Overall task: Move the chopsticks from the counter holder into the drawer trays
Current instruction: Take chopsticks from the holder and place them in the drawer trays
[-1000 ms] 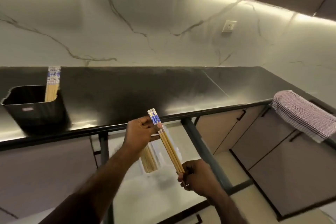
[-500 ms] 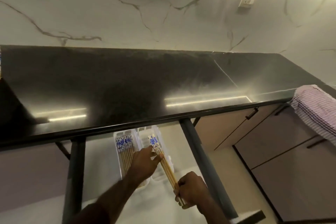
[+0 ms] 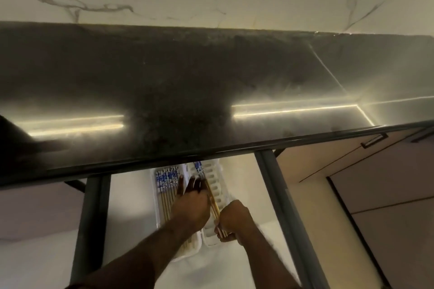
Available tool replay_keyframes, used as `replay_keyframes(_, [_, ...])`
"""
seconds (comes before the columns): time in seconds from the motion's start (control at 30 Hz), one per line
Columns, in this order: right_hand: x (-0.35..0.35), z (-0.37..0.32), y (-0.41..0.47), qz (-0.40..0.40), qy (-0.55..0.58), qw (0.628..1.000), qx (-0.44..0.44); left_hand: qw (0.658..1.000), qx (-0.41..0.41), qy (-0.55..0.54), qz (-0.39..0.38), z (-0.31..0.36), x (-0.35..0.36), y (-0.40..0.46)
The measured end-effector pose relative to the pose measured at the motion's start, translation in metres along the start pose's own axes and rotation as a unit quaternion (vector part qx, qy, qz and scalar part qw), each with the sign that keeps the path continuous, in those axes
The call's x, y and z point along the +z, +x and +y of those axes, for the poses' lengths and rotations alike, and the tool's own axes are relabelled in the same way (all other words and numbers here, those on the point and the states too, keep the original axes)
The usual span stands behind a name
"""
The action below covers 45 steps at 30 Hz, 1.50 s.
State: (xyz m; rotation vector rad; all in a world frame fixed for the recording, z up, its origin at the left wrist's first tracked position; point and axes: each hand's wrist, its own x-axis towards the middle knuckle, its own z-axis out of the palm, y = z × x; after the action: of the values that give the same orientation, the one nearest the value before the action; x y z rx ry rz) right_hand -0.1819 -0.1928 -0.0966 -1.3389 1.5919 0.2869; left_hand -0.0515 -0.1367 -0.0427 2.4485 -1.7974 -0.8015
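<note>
Two white trays lie side by side in the open drawer under the black counter (image 3: 211,91). The left tray (image 3: 156,197) holds several wooden chopsticks (image 3: 165,185) with blue-and-white tops. A second bundle of chopsticks (image 3: 212,199) slants over the slotted right tray (image 3: 219,180). My right hand (image 3: 233,220) grips the bundle's lower end. My left hand (image 3: 191,204) lies beside the bundle, straight fingers touching its upper part. A dark corner of the counter holder (image 3: 9,134) shows at the far left edge.
The counter's front edge overhangs the far ends of the trays. Dark upright frame posts (image 3: 91,218) (image 3: 279,192) stand on either side of the drawer. Beige cabinet doors with a dark handle (image 3: 373,141) are on the right. A marble wall rises behind the counter.
Both hands have lowered the bundle from counter height into the drawer, onto the right tray. The view has tilted down, so the holder and the striped towel have left the frame.
</note>
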Motion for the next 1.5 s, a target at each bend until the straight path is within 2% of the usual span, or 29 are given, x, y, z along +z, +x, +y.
replay_keyframes(0.07, [0.016,0.006,0.025,-0.003,-0.006,1.0,0.005,1.0,-0.011,0.008,-0.002,0.0,0.0,0.002])
replay_keyframes(0.13, [0.018,-0.011,0.002,0.003,-0.023,1.0,0.005,0.998,0.01,0.064,0.001,0.001,0.005,0.004])
replay_keyframes(0.23, [0.016,-0.028,-0.029,0.017,-0.116,0.993,-0.012,0.987,0.042,0.158,-0.004,-0.001,0.018,0.013])
replay_keyframes(0.47, [0.024,-0.022,-0.026,0.04,-0.152,0.987,-0.029,0.964,0.087,0.246,-0.042,-0.003,0.03,0.026])
replay_keyframes(0.6, [0.028,-0.018,-0.027,0.074,-0.179,0.98,-0.049,0.96,0.079,0.26,-0.067,0.003,0.025,0.026])
replay_keyframes(0.77, [0.031,-0.017,-0.037,0.089,-0.189,0.973,-0.097,0.97,0.066,0.216,-0.088,0.007,0.022,0.028])
replay_keyframes(0.87, [0.023,-0.021,-0.046,0.089,-0.165,0.975,-0.116,0.973,0.077,0.206,-0.069,0.006,0.018,0.027])
replay_keyframes(0.97, [0.009,-0.026,-0.063,0.1,-0.145,0.974,-0.145,0.963,0.132,0.235,-0.021,0.006,0.007,0.015])
replay_keyframes(1.07, [-0.007,-0.032,-0.086,0.127,-0.129,0.967,-0.179,0.976,0.142,0.161,0.026,0.005,-0.006,-0.002])
replay_keyframes(1.23, [-0.034,-0.042,-0.144,0.185,-0.094,0.949,-0.238,0.991,0.104,-0.07,0.053,0.018,-0.048,-0.054])
replay_keyframes(1.37, [-0.049,-0.045,-0.204,0.216,-0.049,0.925,-0.308,0.96,0.078,-0.232,0.136,0.035,-0.089,-0.109])
replay_keyframes(1.5, [-0.046,-0.041,-0.273,0.258,-0.017,0.888,-0.38,0.903,0.055,-0.339,0.258,0.043,-0.118,-0.174])
